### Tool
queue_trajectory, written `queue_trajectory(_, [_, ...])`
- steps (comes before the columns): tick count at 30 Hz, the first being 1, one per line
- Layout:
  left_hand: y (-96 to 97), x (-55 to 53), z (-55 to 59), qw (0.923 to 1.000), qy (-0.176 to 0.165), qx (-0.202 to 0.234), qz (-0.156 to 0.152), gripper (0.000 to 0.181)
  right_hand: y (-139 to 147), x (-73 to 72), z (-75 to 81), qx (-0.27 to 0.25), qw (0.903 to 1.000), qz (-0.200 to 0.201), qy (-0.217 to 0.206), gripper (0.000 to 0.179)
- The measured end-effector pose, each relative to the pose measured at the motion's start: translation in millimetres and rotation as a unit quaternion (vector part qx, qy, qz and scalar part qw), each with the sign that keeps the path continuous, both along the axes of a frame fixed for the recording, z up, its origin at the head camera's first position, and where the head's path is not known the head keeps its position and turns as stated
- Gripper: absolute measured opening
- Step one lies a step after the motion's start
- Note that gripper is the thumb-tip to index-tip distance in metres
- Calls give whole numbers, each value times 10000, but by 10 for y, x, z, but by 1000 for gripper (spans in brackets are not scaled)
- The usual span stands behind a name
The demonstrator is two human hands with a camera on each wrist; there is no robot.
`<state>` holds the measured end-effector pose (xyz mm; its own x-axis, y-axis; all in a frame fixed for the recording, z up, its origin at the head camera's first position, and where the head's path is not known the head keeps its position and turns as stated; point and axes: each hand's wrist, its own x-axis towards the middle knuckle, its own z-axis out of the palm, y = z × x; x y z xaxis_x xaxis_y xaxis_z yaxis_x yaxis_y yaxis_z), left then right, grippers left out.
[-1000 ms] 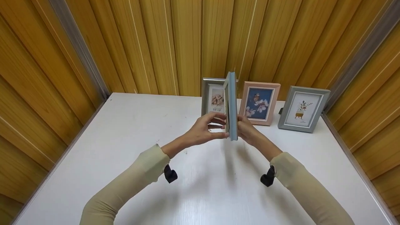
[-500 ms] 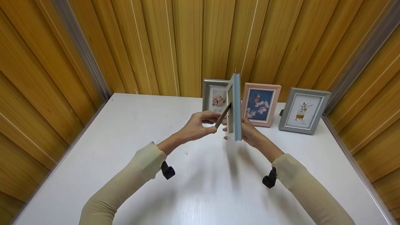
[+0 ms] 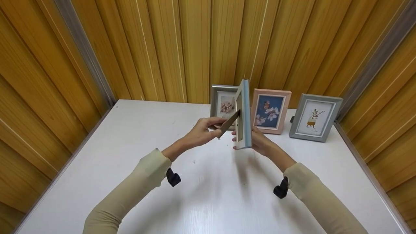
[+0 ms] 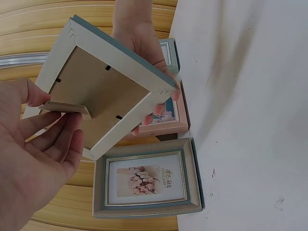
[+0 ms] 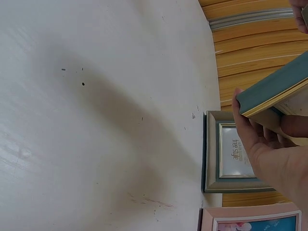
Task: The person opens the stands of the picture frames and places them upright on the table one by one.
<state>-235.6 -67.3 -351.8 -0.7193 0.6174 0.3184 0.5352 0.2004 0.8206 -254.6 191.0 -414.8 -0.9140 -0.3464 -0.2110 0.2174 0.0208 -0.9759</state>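
A picture frame [image 3: 247, 113] with blue edges is held upright above the table by my right hand [image 3: 261, 140]. The right fingers wrap under its lower edge, and in the right wrist view the thumb reaches over the front of the frame [image 5: 274, 86]. Its back faces left, with a pale border and brown backing board [image 4: 103, 79] in the left wrist view. My left hand [image 3: 199, 132] pinches the stand leg [image 4: 70, 108] between thumb and fingers. That leg is swung out at an angle from the board.
On the white table [image 3: 156, 130], a grey-silver frame [image 3: 214, 100] stands behind the held one, partly hidden. A pink frame [image 3: 284, 110] and a grey-green frame [image 3: 295, 125] stand to its right. Wood-patterned walls [image 3: 195, 48] enclose the table's back and sides.
My left hand has moved left and pulled the stand leg out from the frame's back. The held frame has turned slightly, showing more of its back.
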Motion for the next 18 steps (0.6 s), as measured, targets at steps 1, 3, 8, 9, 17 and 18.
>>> queue_trajectory(1, [2,1,-3,10000,8,-1,2,42,0,-2,-1,0,10000,-32,16,52])
queue_trajectory(3, [0,4,-12,10000,10,-25,8,43,-2,-5,-2,3,10000,-92,39,48])
queue_trajectory(8, [-25,12,-44,9999,-42,-88,89,46,-16,-4,6,50,9997,-215,129,44])
queue_trajectory(9, [-27,12,-50,9999,-26,-74,113,47,-14,-3,6,45,9996,-239,155,44])
queue_trajectory(17, [-16,27,19,9971,385,173,631,54,5,-38,-20,97,9961,-689,543,54])
queue_trajectory(18, [-15,24,21,9967,424,273,639,51,4,-46,-19,125,9950,-821,562,55])
